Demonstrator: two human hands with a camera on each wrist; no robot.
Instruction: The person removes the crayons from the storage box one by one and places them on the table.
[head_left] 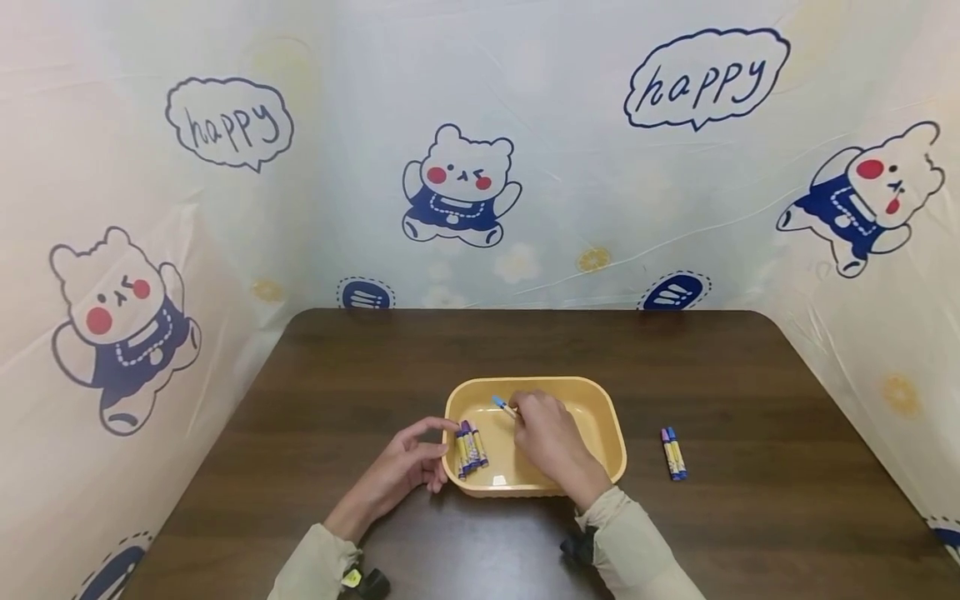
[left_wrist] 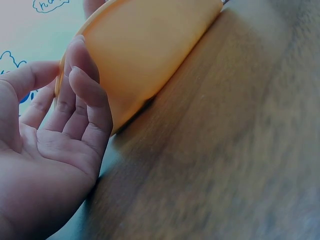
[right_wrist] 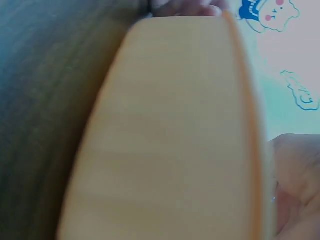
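A yellow plastic tray (head_left: 525,492) stands on the table, with several crayons (head_left: 470,448) lying together at its left end. My left hand (head_left: 401,467) holds the tray's left rim, its fingers bent against the edge; the left wrist view shows the fingers (left_wrist: 90,95) against the outer wall. Over the middle of the tray, my right hand (head_left: 551,437) pinches a blue-tipped crayon (head_left: 504,407) that slants up to the left. The right wrist view has the tray's side wall (right_wrist: 165,125) in front, hiding most of the right hand (right_wrist: 297,185).
Two crayons (head_left: 673,454), one purple-tipped and one blue-tipped, lie side by side on the dark wooden table (head_left: 750,400) right of the tray. A printed curtain (head_left: 570,167) with bear drawings surrounds the table's back and sides.
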